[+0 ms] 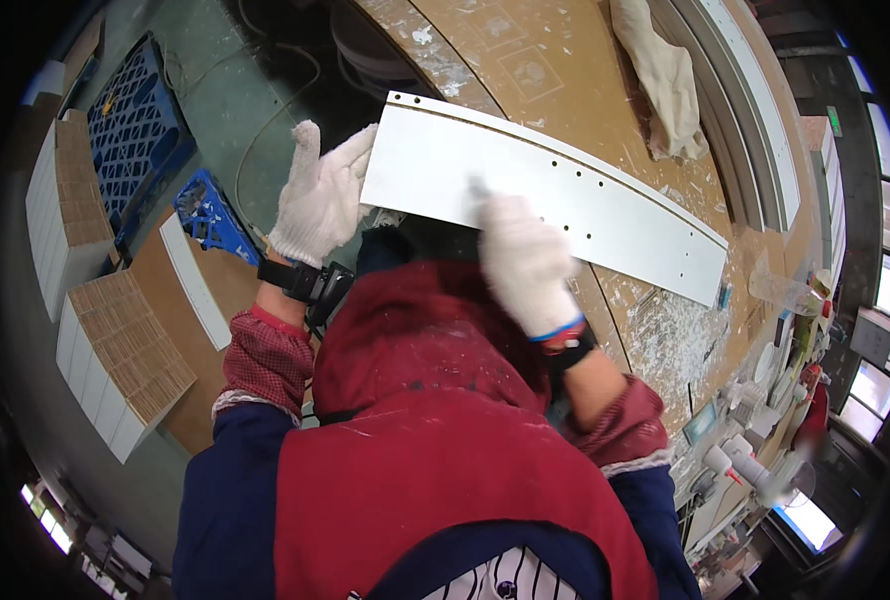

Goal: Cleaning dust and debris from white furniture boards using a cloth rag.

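Observation:
A long white panel (465,160) with a gently curved edge, a groove along it and several dark drilled holes lies across the worktable, its left end reaching past the table's edge. My left hand (320,190), in a white knit glove, is at that end. Its thumb points up, apart from the stretched fingers, whose tips meet the panel's end. Over the panel's near edge, my gloved right hand (525,260) is closed and smeared by motion. A small blurred grey tip shows at its front; what it belongs to is hidden in the fist.
The brown worktable (555,80) carries white smears, a crumpled pale cloth (660,80) and stacked curved strips (740,110). Bottles and tools (745,460) crowd the right. Stacks of white-faced panels (125,360) and a blue plastic pallet (135,140) stand at left, with a cable on the floor.

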`<action>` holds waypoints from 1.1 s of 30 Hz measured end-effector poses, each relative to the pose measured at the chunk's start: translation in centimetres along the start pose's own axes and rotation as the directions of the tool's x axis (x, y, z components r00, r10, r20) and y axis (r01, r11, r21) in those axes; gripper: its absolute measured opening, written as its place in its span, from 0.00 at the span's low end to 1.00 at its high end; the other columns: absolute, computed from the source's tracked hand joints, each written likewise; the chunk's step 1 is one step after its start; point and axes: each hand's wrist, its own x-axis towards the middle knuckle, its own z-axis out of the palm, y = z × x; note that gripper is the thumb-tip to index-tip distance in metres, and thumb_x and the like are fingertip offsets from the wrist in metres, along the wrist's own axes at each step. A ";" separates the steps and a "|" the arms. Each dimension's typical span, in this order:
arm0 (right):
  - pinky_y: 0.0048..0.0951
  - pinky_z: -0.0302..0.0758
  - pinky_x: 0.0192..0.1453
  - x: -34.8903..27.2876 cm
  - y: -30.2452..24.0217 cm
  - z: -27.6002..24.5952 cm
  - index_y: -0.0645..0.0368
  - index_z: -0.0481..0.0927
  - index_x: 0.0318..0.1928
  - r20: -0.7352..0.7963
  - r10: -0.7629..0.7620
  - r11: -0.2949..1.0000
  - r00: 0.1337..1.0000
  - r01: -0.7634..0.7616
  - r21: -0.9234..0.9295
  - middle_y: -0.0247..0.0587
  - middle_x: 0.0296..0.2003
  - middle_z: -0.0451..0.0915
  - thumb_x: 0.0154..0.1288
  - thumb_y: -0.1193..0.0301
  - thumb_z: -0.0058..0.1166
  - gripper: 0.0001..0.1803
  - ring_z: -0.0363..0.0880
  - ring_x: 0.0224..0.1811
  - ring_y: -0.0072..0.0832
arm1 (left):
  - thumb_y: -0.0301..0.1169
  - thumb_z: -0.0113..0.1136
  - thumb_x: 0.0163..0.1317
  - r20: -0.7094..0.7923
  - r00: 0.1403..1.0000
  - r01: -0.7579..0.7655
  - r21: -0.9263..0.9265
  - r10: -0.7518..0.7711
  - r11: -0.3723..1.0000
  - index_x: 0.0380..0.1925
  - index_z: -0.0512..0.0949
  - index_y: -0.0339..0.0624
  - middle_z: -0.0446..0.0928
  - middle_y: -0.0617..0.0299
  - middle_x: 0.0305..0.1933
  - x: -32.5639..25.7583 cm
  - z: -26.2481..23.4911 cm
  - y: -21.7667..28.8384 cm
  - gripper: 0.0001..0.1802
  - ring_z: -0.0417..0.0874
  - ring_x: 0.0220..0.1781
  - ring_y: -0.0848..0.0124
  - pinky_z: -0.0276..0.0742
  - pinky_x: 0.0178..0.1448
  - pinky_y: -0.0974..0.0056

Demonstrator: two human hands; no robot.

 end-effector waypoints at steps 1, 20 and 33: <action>0.33 0.72 0.20 -0.6 -1.3 1.9 0.51 0.74 0.37 -0.067 -0.053 0.956 0.996 0.070 0.286 0.36 0.25 0.73 0.59 0.75 0.47 0.06 0.75 0.18 0.32 | 0.72 0.39 0.59 0.008 1.000 0.010 -0.011 -0.009 1.000 0.68 0.46 0.23 0.56 0.40 0.71 0.4 0.4 0.1 0.60 0.64 0.71 0.57 0.68 0.68 0.61; 0.44 0.78 0.32 -1.6 10.0 -0.2 0.54 0.72 0.38 0.235 0.440 0.873 0.867 -0.351 -0.340 0.48 0.30 0.79 0.72 0.64 0.39 0.10 0.81 0.30 0.43 | 0.71 0.31 0.62 0.119 0.993 0.040 -0.453 0.016 0.891 0.69 0.47 0.26 0.55 0.42 0.72 -4.0 -0.5 -2.6 0.56 0.59 0.73 0.57 0.60 0.73 0.57; 0.39 0.74 0.36 -2.0 -2.4 -4.0 0.56 0.76 0.39 0.476 -0.104 0.756 0.873 -0.241 0.608 0.49 0.26 0.77 0.67 0.63 0.51 0.10 0.78 0.31 0.46 | 0.73 0.35 0.59 0.064 0.996 0.093 -0.566 -0.068 0.819 0.69 0.49 0.28 0.57 0.45 0.72 -4.9 -3.1 -4.2 0.58 0.61 0.72 0.56 0.59 0.73 0.54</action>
